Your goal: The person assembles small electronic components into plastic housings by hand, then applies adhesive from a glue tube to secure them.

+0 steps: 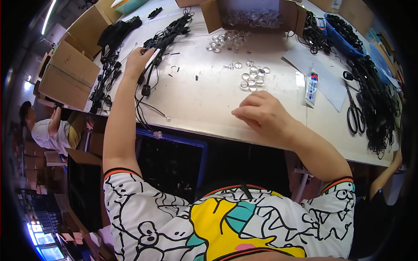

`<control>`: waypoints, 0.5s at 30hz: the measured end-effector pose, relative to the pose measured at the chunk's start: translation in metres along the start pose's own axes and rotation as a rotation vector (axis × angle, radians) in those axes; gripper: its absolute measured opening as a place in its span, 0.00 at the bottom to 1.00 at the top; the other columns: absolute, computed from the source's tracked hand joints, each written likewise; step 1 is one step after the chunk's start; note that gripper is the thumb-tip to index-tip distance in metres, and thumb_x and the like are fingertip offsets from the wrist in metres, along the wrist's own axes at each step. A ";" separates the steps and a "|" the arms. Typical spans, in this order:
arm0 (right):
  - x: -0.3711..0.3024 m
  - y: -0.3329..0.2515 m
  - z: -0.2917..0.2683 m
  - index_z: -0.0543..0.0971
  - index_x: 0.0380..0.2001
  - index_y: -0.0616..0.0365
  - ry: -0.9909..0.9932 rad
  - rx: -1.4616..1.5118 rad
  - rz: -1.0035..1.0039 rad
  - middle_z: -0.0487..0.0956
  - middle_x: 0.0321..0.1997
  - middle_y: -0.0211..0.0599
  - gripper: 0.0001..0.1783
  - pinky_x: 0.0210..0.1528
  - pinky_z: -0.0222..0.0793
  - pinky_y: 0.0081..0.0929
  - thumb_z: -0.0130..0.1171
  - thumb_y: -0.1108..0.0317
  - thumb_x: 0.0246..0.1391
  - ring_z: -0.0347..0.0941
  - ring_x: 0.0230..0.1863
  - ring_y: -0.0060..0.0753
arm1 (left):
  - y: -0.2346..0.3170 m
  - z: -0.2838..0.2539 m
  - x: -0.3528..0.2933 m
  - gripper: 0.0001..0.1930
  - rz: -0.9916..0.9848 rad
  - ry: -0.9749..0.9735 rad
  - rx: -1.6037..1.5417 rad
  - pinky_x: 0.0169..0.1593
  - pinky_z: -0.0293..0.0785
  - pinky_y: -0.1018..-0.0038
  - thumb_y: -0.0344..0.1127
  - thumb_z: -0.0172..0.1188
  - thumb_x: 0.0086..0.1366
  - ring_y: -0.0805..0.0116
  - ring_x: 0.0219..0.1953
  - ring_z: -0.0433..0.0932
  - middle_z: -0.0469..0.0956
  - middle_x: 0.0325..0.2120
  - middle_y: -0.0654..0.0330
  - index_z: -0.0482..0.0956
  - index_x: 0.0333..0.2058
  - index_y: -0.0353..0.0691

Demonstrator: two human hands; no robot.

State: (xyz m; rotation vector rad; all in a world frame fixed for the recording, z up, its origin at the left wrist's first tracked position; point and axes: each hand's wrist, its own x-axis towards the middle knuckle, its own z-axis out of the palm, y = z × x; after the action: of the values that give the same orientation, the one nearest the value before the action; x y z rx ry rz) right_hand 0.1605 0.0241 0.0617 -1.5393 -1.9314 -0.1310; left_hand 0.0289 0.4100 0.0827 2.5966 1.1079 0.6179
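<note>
My left hand point(137, 61) is at the left of the table with its fingers closed on a black cable at the edge of a cable bundle point(167, 35). Small black connectors point(146, 90) hang from the cables beside that hand. Two clear round pieces, one at a cable end point(168, 118), lie near the front edge. Above the near part of the table, my right hand point(263, 114) is closed, thumb and fingers curled together; anything between them is hidden. Just beyond it lies a loose group of clear glass-like discs point(254, 77), with a denser cluster point(226, 41) farther back.
An open cardboard box point(213, 17) of clear pieces stands at the back. To the right are a glue tube point(311, 89), a paper sheet point(328, 82), black scissors point(355, 114) and heaped black cables point(376, 108). A blue-rimmed bin point(201, 161) sits below the front edge. Other people are at both sides.
</note>
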 end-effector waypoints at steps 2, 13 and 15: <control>0.003 0.003 -0.002 0.77 0.26 0.52 0.059 0.048 0.037 0.74 0.26 0.29 0.06 0.37 0.64 0.27 0.56 0.74 0.41 0.69 0.31 0.32 | -0.005 -0.012 -0.010 0.20 -0.200 -0.076 -0.573 0.19 0.58 0.80 0.49 0.57 0.54 0.76 0.14 0.64 0.69 0.15 0.64 0.74 0.27 0.33; -0.002 0.015 0.004 0.77 0.26 0.55 0.042 0.043 0.065 0.74 0.25 0.31 0.08 0.35 0.65 0.28 0.58 0.77 0.37 0.70 0.29 0.34 | -0.031 -0.073 -0.036 0.14 -0.028 0.051 -1.846 0.18 0.47 0.83 0.43 0.51 0.60 0.80 0.12 0.53 0.64 0.18 0.66 0.68 0.32 0.36; -0.002 0.014 0.004 0.77 0.26 0.56 0.037 0.054 0.065 0.74 0.25 0.32 0.10 0.35 0.65 0.28 0.58 0.79 0.36 0.70 0.29 0.35 | -0.035 -0.084 -0.041 0.14 -0.037 0.084 -1.817 0.18 0.48 0.83 0.43 0.51 0.60 0.80 0.12 0.52 0.63 0.18 0.66 0.68 0.32 0.36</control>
State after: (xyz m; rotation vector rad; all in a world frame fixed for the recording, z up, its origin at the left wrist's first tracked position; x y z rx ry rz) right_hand 0.1715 0.0287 0.0534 -1.5513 -1.8392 -0.0778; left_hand -0.0581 0.4091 0.1319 0.9428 0.1847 0.9995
